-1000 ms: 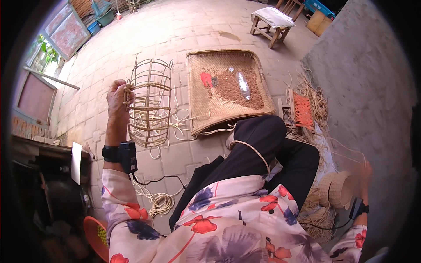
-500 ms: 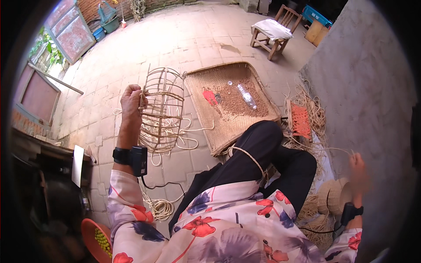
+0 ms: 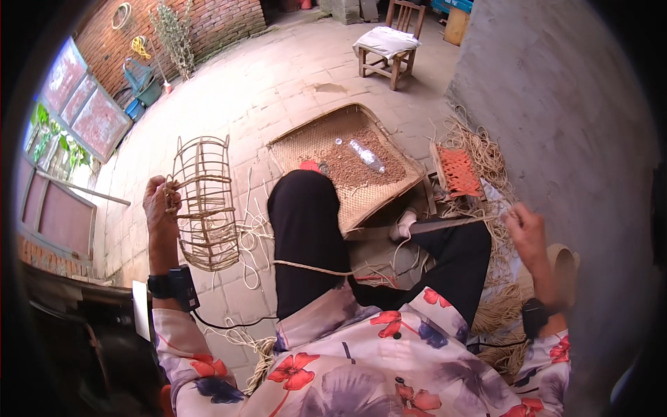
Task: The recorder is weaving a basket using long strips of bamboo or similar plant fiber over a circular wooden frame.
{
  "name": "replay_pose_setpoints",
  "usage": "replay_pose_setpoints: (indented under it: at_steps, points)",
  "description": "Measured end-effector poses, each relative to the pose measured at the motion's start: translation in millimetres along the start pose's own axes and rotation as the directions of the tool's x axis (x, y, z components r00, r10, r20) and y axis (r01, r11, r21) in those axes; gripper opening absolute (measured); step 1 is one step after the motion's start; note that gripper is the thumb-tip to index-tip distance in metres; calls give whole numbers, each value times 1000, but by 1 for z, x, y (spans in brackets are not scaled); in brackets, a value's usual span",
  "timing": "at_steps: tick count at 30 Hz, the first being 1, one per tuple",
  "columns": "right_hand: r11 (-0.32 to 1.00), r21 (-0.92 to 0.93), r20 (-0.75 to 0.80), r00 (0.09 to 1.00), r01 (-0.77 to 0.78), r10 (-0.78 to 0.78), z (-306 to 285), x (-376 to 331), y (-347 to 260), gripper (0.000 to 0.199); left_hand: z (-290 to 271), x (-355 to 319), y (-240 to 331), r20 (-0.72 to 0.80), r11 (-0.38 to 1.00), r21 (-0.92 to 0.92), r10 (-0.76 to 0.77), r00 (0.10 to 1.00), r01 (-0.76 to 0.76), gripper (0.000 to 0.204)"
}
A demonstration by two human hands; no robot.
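My left hand [image 3: 160, 207] grips the side of an open cane basket frame [image 3: 203, 203], held upright above the paved floor at my left. Loose cane strands [image 3: 256, 233] trail from its base across my raised knee [image 3: 300, 208]. My right hand [image 3: 526, 233] is out at the far right, fingers closed on thin cane strands [image 3: 486, 215] pulled from a heap of the same fibre beside the wall. Each wrist wears a dark band.
A flat woven tray [image 3: 389, 191] with brown grain and a clear bottle [image 3: 366, 155] lies ahead of my legs. An orange woven piece [image 3: 458, 172] rests on fibre at the right. A wooden chair [image 3: 386, 47] stands farther off. A grey wall [image 3: 556, 125] runs close on the right.
The basket frame in my left hand has shifted left and nearer. My right hand has risen from low at the wall and now holds strands. My knee has come up.
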State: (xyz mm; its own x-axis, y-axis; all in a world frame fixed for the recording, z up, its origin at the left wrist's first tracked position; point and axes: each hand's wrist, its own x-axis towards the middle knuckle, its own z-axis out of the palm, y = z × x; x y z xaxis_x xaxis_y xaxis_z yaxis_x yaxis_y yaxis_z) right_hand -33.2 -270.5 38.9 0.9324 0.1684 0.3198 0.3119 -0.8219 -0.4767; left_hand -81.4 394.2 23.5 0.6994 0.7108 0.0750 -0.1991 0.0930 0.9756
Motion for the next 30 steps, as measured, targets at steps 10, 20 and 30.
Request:
replay_pose_setpoints:
  at_steps: [10,20,30]
  points:
    - [947,152,165,937,283,-307,83,-23,-29,17,4,-21,35,-4,997,69,38,999,-37,18]
    - [930,286,259,916,229,-306,123,-34,-49,17,-1,-19,34,32,995,92,42,999,-44,12]
    - [946,304,183,968,113,-174,125,-37,-43,17,26,-15,12,172,1000,-15,-18,985,21,10]
